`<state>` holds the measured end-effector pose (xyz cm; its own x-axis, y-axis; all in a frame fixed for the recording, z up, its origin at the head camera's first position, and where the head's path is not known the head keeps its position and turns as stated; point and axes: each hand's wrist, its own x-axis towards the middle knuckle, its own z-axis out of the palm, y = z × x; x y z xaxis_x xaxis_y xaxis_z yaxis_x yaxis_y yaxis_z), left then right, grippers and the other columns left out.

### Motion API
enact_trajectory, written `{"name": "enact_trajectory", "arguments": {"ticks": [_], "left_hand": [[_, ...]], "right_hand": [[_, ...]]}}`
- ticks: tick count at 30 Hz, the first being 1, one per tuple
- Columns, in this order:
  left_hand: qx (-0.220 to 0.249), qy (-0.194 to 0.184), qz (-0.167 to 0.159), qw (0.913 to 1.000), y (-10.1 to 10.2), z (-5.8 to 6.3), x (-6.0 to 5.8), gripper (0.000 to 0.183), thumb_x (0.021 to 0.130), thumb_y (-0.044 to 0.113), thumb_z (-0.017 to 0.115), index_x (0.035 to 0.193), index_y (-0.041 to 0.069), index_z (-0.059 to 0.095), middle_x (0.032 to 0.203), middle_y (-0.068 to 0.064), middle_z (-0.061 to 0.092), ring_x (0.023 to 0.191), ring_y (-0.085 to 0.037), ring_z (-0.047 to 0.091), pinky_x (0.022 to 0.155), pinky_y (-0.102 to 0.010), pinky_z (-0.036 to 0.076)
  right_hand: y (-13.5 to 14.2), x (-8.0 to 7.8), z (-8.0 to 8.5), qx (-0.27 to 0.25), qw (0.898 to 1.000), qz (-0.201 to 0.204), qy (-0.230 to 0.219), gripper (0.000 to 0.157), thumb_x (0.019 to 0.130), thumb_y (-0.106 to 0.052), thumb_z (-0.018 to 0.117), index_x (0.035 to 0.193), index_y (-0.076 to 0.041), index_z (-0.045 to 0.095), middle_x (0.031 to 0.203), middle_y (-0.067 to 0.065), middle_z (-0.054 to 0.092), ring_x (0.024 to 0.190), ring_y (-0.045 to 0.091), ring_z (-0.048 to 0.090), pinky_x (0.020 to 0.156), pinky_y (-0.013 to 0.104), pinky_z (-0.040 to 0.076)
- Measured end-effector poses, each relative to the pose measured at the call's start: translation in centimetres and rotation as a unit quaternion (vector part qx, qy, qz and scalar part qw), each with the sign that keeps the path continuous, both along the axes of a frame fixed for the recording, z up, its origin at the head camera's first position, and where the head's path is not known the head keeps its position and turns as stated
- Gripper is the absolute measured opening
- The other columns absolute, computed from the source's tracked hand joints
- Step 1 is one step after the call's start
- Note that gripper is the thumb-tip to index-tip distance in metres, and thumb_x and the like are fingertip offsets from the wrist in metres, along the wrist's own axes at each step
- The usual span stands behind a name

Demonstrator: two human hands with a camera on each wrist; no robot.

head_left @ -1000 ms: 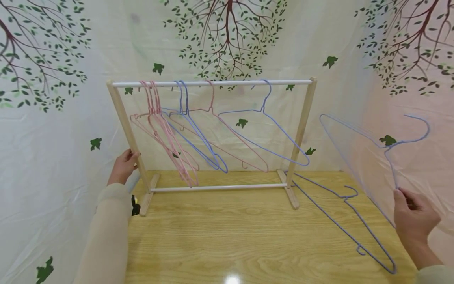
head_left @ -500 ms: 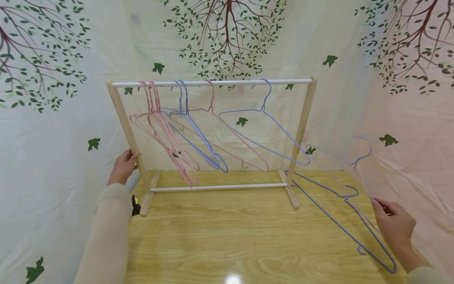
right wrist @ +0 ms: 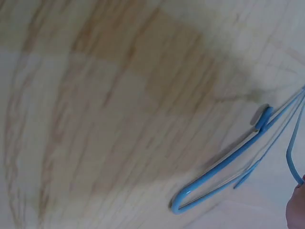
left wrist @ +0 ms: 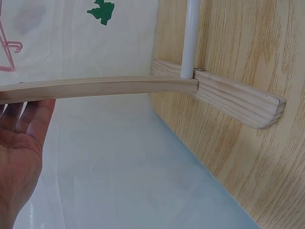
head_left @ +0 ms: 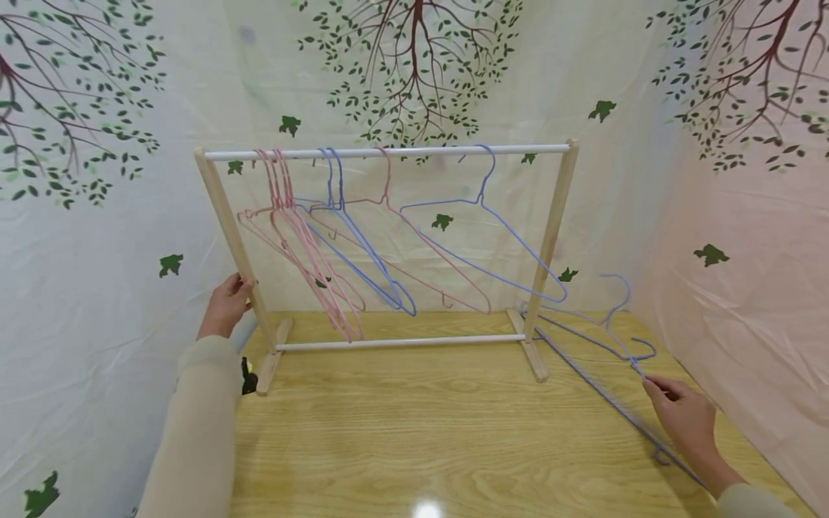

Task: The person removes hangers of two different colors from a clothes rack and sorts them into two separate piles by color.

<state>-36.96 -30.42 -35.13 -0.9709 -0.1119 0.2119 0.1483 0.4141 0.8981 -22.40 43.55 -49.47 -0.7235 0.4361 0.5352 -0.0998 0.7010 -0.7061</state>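
Note:
My left hand [head_left: 228, 302] holds the left wooden post [head_left: 223, 208] of a small clothes rack. In the left wrist view its fingers reach up behind that post [left wrist: 105, 88]; their tips are hidden. At the right, my right hand [head_left: 686, 417] pinches a blue clothes hanger [head_left: 627, 289] by one shoulder, low over the table. Another blue hanger [head_left: 653, 349] lies beneath it, partly overlapped. The right wrist view shows a blue hanger end [right wrist: 214, 171] close to the wood surface, with only a bit of the hand at the edge.
Several pink hangers [head_left: 285, 188] and blue hangers [head_left: 341, 180] hang from the white top rod [head_left: 421, 152]. The rack's right foot [head_left: 532, 360] stands near the lying hanger. A black object [head_left: 249, 378] sits behind the left sleeve. Leaf-patterned sheets surround the wooden table [head_left: 401, 432].
My right hand has moved left and down, bringing the blue hanger from the right side to just over the lying one. My left hand stays on the post.

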Motion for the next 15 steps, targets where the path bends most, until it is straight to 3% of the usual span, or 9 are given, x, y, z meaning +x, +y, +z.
{"name": "enact_trajectory", "arguments": {"ticks": [3, 6, 10, 13, 15], "left_hand": [[-0.004, -0.001, -0.005, 1.0000, -0.1, 0.0, 0.0, 0.055, 0.110, 0.025, 0.033, 0.156, -0.002, 0.020, 0.147, -0.035, 0.036, 0.136, -0.046, 0.035, 0.109, -0.059, 0.034], [-0.001, 0.000, -0.004, 1.0000, -0.2, -0.1, -0.2, 0.055, 0.110, 0.024, 0.034, 0.156, -0.003, 0.020, 0.147, -0.035, 0.035, 0.136, -0.046, 0.035, 0.109, -0.059, 0.034], [0.008, -0.001, 0.000, 1.0000, -0.2, -0.1, -0.4, 0.055, 0.110, 0.024, 0.034, 0.155, -0.003, 0.022, 0.147, -0.035, 0.036, 0.135, -0.045, 0.036, 0.110, -0.058, 0.034], [0.015, -0.001, 0.000, 0.9999, -0.2, 0.0, -0.5, 0.054, 0.110, 0.023, 0.034, 0.155, -0.004, 0.022, 0.145, -0.035, 0.037, 0.134, -0.046, 0.036, 0.110, -0.058, 0.034], [0.014, 0.001, -0.002, 0.9999, -0.1, 0.0, -0.6, 0.054, 0.110, 0.023, 0.035, 0.155, -0.004, 0.022, 0.145, -0.035, 0.038, 0.134, -0.046, 0.037, 0.109, -0.058, 0.034]], "right_hand": [[0.4, -0.2, -0.3, 0.011, 0.999, -0.009, -0.048, 0.026, 0.090, -0.017, 0.072, 0.097, 0.007, 0.075, 0.062, -0.033, 0.053, 0.054, -0.011, 0.046, 0.048, 0.014, 0.038], [1.1, -0.3, -0.6, 0.028, 0.994, -0.015, -0.104, 0.032, 0.095, -0.024, 0.066, 0.105, 0.006, 0.073, 0.069, -0.014, 0.065, 0.057, -0.001, 0.051, 0.050, 0.019, 0.040], [2.0, -0.6, -0.8, 0.043, 0.986, -0.013, -0.159, 0.037, 0.100, -0.025, 0.057, 0.112, 0.007, 0.070, 0.095, 0.021, 0.072, 0.081, 0.034, 0.065, 0.069, 0.038, 0.049], [2.5, -0.8, -1.0, 0.060, 0.980, -0.001, -0.190, 0.037, 0.101, -0.021, 0.053, 0.115, 0.010, 0.066, 0.111, 0.031, 0.065, 0.103, 0.054, 0.056, 0.082, 0.056, 0.046], [2.7, -0.9, -1.1, 0.073, 0.975, 0.003, -0.209, 0.037, 0.101, -0.020, 0.051, 0.116, 0.011, 0.065, 0.115, 0.034, 0.062, 0.106, 0.057, 0.053, 0.083, 0.061, 0.045]]}}
